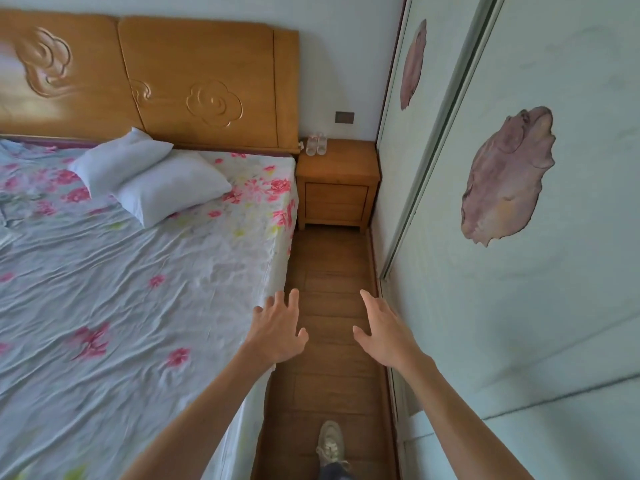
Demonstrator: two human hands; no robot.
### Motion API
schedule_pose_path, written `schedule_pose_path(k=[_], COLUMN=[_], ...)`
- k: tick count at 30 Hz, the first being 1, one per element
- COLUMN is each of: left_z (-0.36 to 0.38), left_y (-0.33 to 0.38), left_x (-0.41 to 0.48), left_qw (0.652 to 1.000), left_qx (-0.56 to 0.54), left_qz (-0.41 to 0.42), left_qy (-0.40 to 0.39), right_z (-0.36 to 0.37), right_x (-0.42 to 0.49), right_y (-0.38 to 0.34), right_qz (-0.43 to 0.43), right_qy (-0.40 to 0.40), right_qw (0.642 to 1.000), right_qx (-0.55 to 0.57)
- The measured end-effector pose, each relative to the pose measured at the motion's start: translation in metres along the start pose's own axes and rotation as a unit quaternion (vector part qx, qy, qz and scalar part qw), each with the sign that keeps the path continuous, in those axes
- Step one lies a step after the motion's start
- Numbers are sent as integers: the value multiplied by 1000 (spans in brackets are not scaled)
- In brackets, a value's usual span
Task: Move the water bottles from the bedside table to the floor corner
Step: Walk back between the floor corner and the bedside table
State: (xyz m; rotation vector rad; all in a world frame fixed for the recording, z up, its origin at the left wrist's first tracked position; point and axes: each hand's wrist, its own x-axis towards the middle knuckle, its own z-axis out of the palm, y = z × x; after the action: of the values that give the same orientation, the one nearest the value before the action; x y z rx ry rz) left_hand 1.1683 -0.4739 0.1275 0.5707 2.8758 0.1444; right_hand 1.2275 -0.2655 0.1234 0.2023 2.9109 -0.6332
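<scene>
Can see the bottles (316, 144) upright and close together at the back left corner of the counter (337, 168), just beside the headboard (207, 81). Seem clear and small; at least two, cannot count more exactly. Probably put there to be in reach from the bed (138, 271), with pillows (152, 174) at that same end. Not yet touched, so the task judged as at its very beginning.

Between bed and wardrobe (519, 289), only a narrow strip of wooden floor (330, 265), leading to the counter. Well apart from the bottles, both hands stretched forward over this strip: left hand (277, 329) above the bed edge, right hand (384, 332) close to the wardrobe. Fingers spread and straight, holding nothing. Likely held out in front for balance and to be ready for the grasp. Below, one shoe (330, 441) on the floor, pointing to the counter.

Next, need to walk closer before any grip. With two free hands, possible to take one bottle in each.
</scene>
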Motion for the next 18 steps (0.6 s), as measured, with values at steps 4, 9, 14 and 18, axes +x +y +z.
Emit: schedule_pose_path(k=[4, 9, 14, 18], left_z=[-17, -30, -36, -43], left_y=[4, 12, 14, 14], left_x=[47, 97, 136, 169], left_qw=[1000, 999, 999, 999], left_qx=[-3, -5, 11, 7], left_qz=[-19, -37, -47, -43], left_qy=[8, 14, 8, 8], right_z=[-21, -39, -48, -54], right_x=[57, 113, 149, 177], right_y=[13, 24, 35, 42], right_qz=[-20, -44, -55, -58], right_qy=[-10, -16, -22, -24], right_qw=[1000, 999, 998, 998], right_qx=[-4, -14, -18, -18])
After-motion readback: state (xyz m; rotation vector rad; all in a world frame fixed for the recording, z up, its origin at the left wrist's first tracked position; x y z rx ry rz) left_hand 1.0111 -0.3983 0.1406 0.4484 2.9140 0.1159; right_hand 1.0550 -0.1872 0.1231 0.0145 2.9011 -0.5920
